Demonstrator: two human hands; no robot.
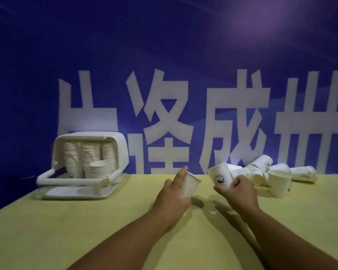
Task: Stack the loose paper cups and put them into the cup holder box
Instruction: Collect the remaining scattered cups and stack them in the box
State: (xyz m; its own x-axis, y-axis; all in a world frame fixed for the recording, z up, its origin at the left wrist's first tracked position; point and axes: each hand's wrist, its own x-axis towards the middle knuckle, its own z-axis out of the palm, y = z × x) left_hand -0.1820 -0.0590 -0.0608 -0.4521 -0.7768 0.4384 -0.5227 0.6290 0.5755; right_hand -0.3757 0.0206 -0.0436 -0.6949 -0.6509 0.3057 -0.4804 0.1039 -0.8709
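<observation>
Gripping logo-printed cups [220, 175], left hand [174, 199], right hand [240, 193]

A blue banner [164, 45] with large white characters [164, 121] fills the back wall. A soft light patch glows upper right. The tabletop [47, 230] is pale yellow.

Camera: one wide-angle view, worn on my head.
Facing: forward and slightly down across the table [47, 230] toward the blue banner [164, 45] behind it.
Nearness: close; my forearms enter from the bottom edge, the table's far edge lies mid-frame.
Span: cup holder box [90, 162] left, loose cups [261, 172] right.
</observation>
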